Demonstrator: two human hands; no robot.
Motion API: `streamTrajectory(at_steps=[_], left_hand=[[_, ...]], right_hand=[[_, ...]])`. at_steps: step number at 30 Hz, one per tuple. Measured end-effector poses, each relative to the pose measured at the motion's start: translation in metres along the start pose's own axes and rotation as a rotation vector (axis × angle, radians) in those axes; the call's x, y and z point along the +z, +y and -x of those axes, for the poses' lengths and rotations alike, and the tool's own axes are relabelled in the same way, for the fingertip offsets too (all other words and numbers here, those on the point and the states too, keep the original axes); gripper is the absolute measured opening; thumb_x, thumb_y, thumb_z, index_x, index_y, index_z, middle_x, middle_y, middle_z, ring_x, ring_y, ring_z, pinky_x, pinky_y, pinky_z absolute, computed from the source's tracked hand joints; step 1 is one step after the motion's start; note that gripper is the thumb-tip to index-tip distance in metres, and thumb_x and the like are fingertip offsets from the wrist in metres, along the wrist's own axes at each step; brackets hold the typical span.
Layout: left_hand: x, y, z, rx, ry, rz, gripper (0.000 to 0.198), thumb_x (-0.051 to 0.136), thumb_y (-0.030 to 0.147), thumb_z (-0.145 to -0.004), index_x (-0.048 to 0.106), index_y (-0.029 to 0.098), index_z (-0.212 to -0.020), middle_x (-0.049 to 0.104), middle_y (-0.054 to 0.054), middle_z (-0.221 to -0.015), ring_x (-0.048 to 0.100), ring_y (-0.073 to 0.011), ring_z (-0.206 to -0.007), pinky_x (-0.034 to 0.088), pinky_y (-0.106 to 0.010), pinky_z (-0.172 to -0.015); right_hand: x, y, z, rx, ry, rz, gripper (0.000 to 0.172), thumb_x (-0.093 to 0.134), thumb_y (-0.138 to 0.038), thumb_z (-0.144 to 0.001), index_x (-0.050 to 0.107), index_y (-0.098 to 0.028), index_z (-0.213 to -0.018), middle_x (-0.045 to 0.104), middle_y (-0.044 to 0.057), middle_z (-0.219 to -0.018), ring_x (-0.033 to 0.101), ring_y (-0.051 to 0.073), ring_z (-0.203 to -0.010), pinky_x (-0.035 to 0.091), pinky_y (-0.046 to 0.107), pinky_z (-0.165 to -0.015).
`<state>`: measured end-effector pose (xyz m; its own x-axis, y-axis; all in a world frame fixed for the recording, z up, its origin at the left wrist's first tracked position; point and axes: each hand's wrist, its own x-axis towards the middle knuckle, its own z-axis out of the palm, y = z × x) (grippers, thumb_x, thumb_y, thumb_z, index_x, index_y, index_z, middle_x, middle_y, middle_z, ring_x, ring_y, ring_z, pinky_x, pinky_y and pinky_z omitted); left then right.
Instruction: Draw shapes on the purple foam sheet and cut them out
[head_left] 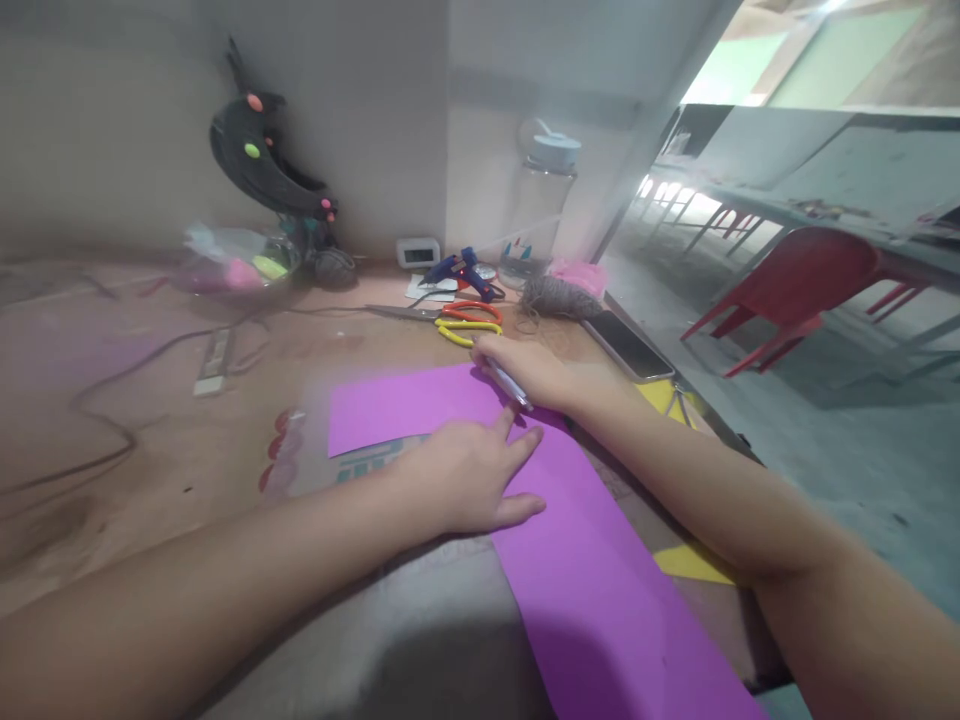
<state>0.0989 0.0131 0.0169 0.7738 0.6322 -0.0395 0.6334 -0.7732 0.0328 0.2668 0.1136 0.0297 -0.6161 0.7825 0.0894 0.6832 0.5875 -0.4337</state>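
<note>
A purple sheet of paper or foam [592, 540], shaped like a bent strip, lies on the table over a printed surface. My left hand [480, 475] rests on the sheet near its bend, fingers spread, one fingertip close to the tip of a slim silvery pen-like tool [510, 384]. That tool is in my right hand [525, 368], which is closed around it at the sheet's far edge. Its exact kind is hard to make out. Just beyond the right hand lie scissors [469, 322] with orange and yellow handles.
Behind stand a blue glue gun [461, 268], a small white digital display [418, 253], a clear bottle [544, 200] and grey yarn [559, 297]. A phone [628, 345] lies near the table's right edge. A cord [127, 440] crosses the left side. Red chair [795, 285] beyond.
</note>
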Motion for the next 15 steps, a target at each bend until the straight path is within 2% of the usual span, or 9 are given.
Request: streamTrajectory(at_steps=[3, 5, 10, 13, 15], left_hand=[[0.001, 0.000, 0.000, 0.004, -0.006, -0.001, 0.078, 0.041, 0.069, -0.098, 0.042, 0.019, -0.158, 0.053, -0.025, -0.150, 0.076, -0.0368, -0.089, 0.060, -0.050, -0.073], [0.001, 0.000, -0.001, 0.004, -0.005, -0.007, 0.078, 0.041, 0.068, -0.098, 0.041, 0.018, -0.158, 0.054, -0.025, -0.149, 0.076, -0.0369, -0.090, 0.059, -0.049, -0.074], [0.002, 0.004, 0.000, -0.001, -0.009, -0.025, 0.077, 0.039, 0.065, -0.100, 0.039, 0.015, -0.159, 0.059, -0.026, -0.143, 0.076, -0.0358, -0.092, 0.060, -0.048, -0.075], [0.002, 0.003, 0.001, 0.000, 0.003, -0.019, 0.079, 0.040, 0.068, -0.099, 0.039, 0.017, -0.159, 0.057, -0.025, -0.147, 0.076, -0.0373, -0.095, 0.060, -0.049, -0.076], [0.002, -0.003, 0.000, 0.016, 0.040, 0.017, 0.075, 0.045, 0.067, -0.098, 0.045, 0.018, -0.155, 0.055, -0.023, -0.151, 0.075, -0.0361, -0.100, 0.060, -0.049, -0.081]], right_hand=[[-0.012, 0.000, 0.008, -0.045, -0.144, -0.074, 0.012, 0.046, -0.027, -0.096, 0.053, -0.023, -0.088, 0.068, -0.001, -0.087, 0.061, 0.017, -0.078, 0.040, 0.028, -0.067], [-0.014, -0.002, 0.009, -0.037, -0.143, -0.050, 0.011, 0.046, -0.027, -0.096, 0.055, -0.023, -0.090, 0.068, -0.001, -0.087, 0.060, 0.018, -0.076, 0.039, 0.029, -0.068], [0.005, -0.002, -0.005, -0.030, 0.045, 0.024, 0.004, 0.054, -0.025, -0.090, 0.056, -0.023, -0.093, 0.065, 0.002, -0.090, 0.056, 0.019, -0.079, 0.035, 0.029, -0.067], [0.015, 0.013, -0.009, -0.040, 0.157, -0.086, 0.006, 0.058, -0.026, -0.089, 0.054, -0.023, -0.091, 0.061, 0.000, -0.083, 0.055, 0.017, -0.075, 0.037, 0.028, -0.066], [0.018, 0.026, -0.009, -0.016, 0.285, -0.234, 0.010, 0.056, -0.029, -0.090, 0.049, -0.024, -0.095, 0.058, -0.002, -0.079, 0.054, 0.016, -0.068, 0.040, 0.027, -0.063]])
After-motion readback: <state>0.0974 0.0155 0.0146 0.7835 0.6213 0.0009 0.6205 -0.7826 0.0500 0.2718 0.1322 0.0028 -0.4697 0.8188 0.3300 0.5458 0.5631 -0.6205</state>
